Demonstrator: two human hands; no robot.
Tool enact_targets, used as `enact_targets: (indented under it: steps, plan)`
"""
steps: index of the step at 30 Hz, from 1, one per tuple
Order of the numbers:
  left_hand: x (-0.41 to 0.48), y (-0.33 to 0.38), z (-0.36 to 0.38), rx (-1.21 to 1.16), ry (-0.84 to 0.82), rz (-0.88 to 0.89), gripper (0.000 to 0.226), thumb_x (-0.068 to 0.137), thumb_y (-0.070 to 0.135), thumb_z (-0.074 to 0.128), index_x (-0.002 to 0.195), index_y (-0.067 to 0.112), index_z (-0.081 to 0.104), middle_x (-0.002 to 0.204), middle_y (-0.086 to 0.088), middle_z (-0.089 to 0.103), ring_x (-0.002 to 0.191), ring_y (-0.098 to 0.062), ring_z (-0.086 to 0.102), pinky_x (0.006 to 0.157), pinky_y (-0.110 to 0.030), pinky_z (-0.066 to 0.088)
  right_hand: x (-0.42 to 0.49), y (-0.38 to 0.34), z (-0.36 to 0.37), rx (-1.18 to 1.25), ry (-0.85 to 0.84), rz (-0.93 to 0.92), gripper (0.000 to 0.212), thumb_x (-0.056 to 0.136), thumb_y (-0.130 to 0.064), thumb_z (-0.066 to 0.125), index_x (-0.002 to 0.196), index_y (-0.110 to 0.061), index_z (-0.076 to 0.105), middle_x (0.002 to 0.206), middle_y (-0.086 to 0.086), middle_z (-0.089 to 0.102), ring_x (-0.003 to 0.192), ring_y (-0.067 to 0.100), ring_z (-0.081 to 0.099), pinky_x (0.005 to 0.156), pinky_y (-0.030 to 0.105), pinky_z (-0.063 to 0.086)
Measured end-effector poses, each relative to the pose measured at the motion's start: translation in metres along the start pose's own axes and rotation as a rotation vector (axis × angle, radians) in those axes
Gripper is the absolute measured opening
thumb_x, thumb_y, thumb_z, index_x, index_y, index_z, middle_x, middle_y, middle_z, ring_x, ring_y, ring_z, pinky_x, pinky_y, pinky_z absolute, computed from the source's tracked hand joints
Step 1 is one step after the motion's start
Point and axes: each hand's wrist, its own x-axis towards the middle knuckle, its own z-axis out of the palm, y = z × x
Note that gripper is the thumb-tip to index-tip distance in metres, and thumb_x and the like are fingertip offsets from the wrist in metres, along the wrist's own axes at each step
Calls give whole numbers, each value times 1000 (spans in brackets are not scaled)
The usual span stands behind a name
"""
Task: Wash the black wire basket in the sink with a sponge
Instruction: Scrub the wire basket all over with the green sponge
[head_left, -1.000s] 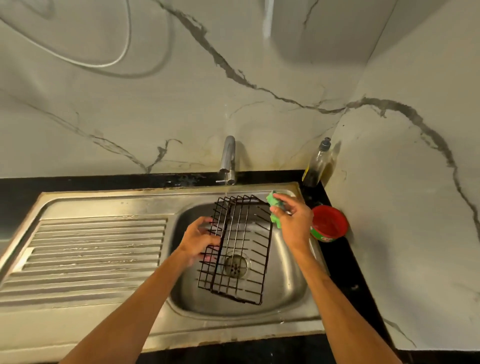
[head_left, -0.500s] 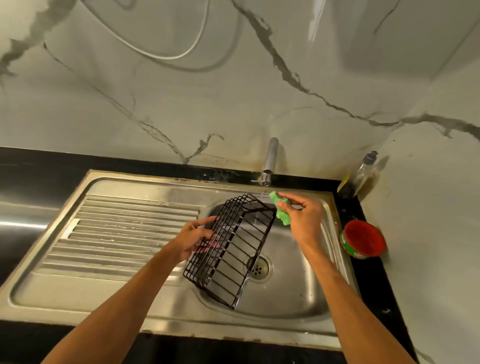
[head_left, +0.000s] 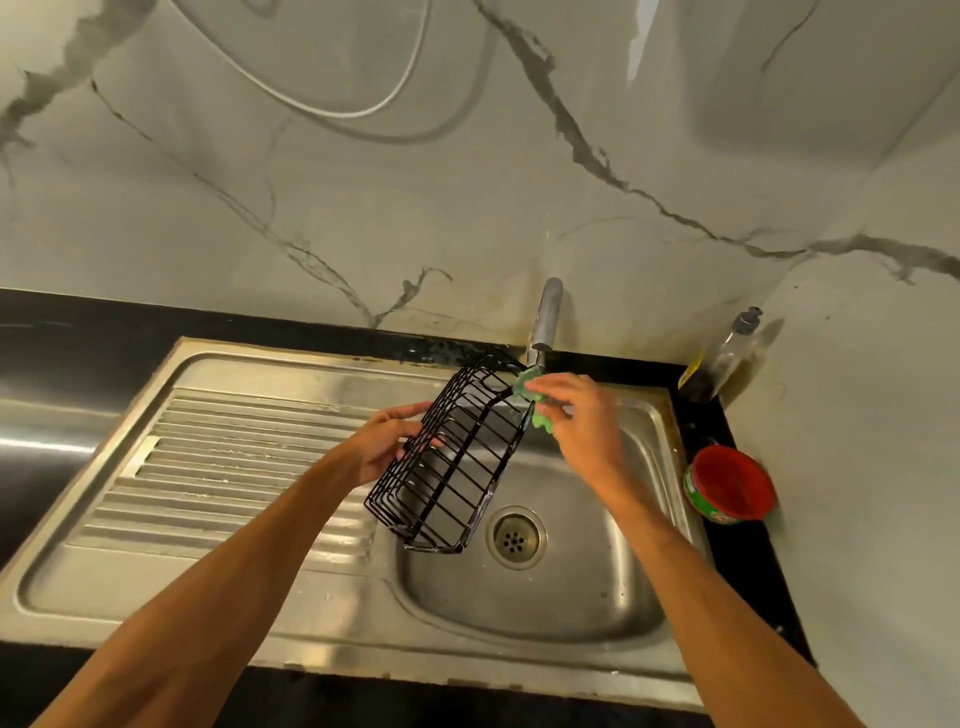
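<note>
Fingers (head_left: 415, 413) of left hand (head_left: 384, 448) grip black wire basket (head_left: 457, 462); right hand (head_left: 582, 426) pinches green sponge (head_left: 525, 387) at its far corner. Wire, perhaps wet, may slip.

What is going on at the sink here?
A person is washing a black wire basket over the sink. The left hand grips its side and holds it tilted, while the right hand holds a green sponge against its far end, just below the tap. A red tub and a bottle stand on the counter to the right.
</note>
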Motion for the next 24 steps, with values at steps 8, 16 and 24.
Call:
enact_targets:
  steps: [8,16,24]
  plan:
    - [9,-5,3,-17,8,-4,39,104,1,46,137,17,60,119,-23,72,84,-23,69,60,-25,61,-6,3,0,-57,5,-91,34,85,5,68,112,-16,73,108,-12,64,95,0,54,89,23,51]
    - [19,-3,11,-44,57,9,38,104,0,44,132,18,63,107,-17,77,60,-13,69,43,-18,53,-56,-12,12,-57,-171,-261,37,80,11,70,106,-14,76,107,-1,71,96,7,55,84,18,50]
    - [20,-3,20,-101,87,51,38,104,-1,43,135,15,60,111,-17,72,61,-12,72,41,-15,49,-67,-20,14,-48,-160,-229,31,82,7,71,104,-15,77,106,-2,71,96,9,56,86,23,51]
